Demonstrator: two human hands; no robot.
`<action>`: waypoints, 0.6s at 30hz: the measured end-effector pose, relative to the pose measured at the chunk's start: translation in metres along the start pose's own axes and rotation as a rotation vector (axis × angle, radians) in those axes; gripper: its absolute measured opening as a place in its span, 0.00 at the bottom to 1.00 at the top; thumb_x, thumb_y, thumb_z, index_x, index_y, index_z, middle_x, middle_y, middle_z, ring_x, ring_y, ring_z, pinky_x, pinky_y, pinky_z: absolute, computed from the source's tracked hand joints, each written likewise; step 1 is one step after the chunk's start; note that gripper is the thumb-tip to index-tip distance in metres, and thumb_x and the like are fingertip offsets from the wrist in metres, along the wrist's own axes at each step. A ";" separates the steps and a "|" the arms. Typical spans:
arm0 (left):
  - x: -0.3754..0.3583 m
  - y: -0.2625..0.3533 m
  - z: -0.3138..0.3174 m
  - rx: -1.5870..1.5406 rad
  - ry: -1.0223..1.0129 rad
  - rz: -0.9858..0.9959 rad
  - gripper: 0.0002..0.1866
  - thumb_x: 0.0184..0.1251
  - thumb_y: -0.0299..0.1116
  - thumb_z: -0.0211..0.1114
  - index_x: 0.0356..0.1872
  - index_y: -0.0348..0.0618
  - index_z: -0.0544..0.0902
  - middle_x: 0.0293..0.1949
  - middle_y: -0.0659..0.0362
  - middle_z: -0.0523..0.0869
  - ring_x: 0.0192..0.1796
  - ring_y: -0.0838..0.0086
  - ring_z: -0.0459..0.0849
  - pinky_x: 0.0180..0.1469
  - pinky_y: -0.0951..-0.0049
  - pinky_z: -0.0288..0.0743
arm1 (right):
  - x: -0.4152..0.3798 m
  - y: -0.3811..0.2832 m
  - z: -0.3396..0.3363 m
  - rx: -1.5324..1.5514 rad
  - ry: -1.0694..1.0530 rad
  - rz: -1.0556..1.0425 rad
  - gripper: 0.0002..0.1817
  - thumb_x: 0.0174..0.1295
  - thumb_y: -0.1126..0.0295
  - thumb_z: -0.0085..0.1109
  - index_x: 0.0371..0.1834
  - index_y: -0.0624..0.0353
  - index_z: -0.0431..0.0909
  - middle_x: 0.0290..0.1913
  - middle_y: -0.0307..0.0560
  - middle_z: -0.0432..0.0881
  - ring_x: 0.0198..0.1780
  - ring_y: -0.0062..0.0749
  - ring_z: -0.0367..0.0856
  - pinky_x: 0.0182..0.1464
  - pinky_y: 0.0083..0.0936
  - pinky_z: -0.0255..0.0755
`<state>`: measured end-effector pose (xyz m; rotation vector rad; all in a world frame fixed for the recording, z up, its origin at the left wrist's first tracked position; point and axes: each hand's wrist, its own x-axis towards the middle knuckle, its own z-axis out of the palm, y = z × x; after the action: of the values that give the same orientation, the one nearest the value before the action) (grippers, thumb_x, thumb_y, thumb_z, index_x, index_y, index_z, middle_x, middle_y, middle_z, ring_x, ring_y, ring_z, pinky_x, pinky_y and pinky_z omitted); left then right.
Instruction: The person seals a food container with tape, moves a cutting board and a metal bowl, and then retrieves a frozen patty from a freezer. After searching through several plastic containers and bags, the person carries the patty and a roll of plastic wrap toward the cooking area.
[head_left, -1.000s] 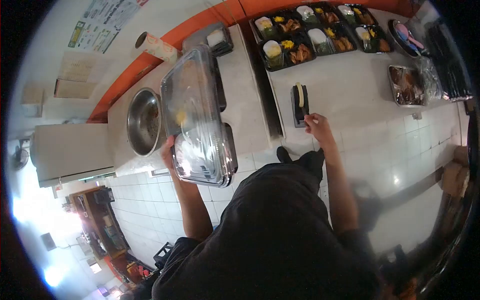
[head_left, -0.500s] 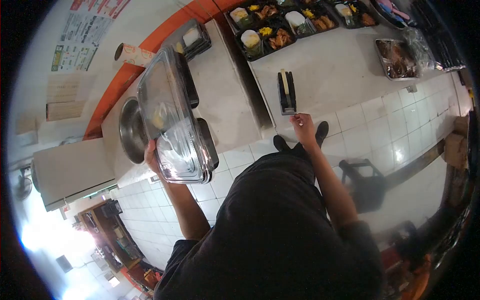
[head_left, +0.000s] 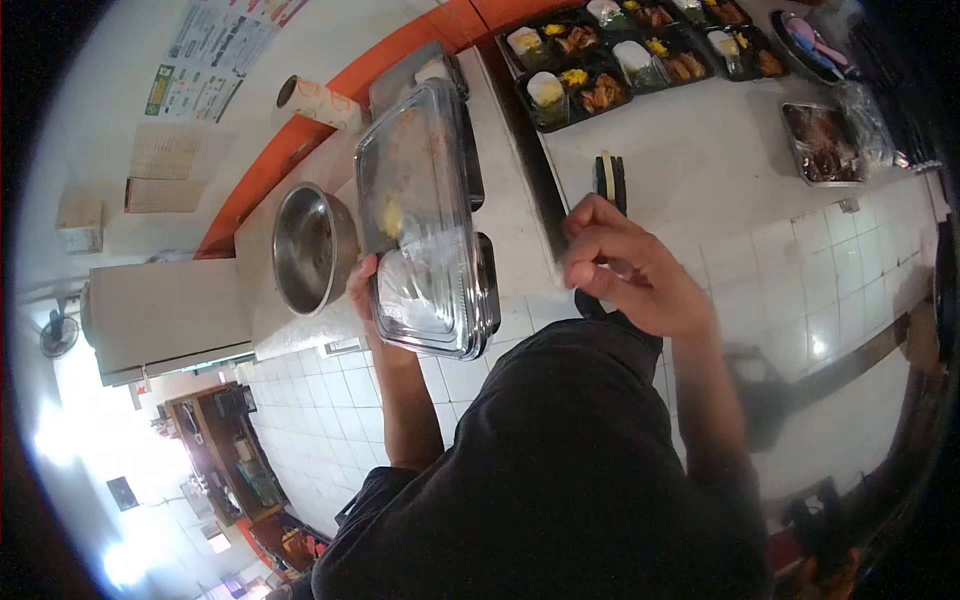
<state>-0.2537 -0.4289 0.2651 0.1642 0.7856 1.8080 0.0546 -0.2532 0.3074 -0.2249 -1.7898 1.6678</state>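
My left hand (head_left: 363,288) grips a black lunch box with a clear plastic lid (head_left: 425,225) by its edge. The box is tilted up on its side, lid facing left; something yellow and a white wrapped portion show through the lid. My right hand (head_left: 635,265) is raised in front of the counter, fingers curled and pinched together; anything between the fingertips is too small to make out. Behind it, a black tape dispenser (head_left: 610,178) with a pale roll stands on the counter, partly hidden by the hand.
Several filled lunch boxes (head_left: 575,98) stand at the back of the counter (head_left: 700,140). A metal bowl (head_left: 312,250) and a paper roll (head_left: 320,103) are at the left, near another lidded box (head_left: 400,82). A foil-like tray of dark food (head_left: 822,145) lies at the right edge.
My right hand has left the tape dispenser and come up closer to the camera, still pinched. The lunch box in my left hand appears farther right as the whole view has shifted.
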 end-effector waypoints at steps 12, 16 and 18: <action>-0.021 -0.016 0.051 -0.038 -0.104 0.046 0.33 0.66 0.39 0.60 0.70 0.33 0.68 0.61 0.41 0.81 0.58 0.52 0.85 0.62 0.51 0.80 | 0.023 -0.030 0.029 0.148 -0.210 0.068 0.08 0.70 0.67 0.63 0.37 0.60 0.81 0.40 0.39 0.65 0.39 0.22 0.64 0.37 0.20 0.61; -0.027 -0.019 0.053 -0.026 -0.075 0.004 0.33 0.66 0.40 0.61 0.70 0.32 0.69 0.61 0.42 0.82 0.57 0.53 0.86 0.64 0.54 0.79 | 0.022 -0.026 0.034 0.077 -0.172 0.031 0.13 0.67 0.62 0.68 0.32 0.60 0.81 0.37 0.37 0.66 0.36 0.20 0.64 0.32 0.19 0.60; -0.029 -0.021 0.054 -0.011 -0.073 0.008 0.33 0.66 0.40 0.61 0.70 0.32 0.69 0.60 0.42 0.82 0.57 0.52 0.86 0.63 0.53 0.79 | 0.020 -0.024 0.038 0.061 -0.154 0.038 0.15 0.64 0.62 0.71 0.27 0.60 0.80 0.37 0.37 0.66 0.35 0.20 0.64 0.34 0.18 0.58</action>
<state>-0.2006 -0.4274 0.3014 0.2251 0.7249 1.8034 0.0250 -0.2768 0.3384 -0.1067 -1.8527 1.8064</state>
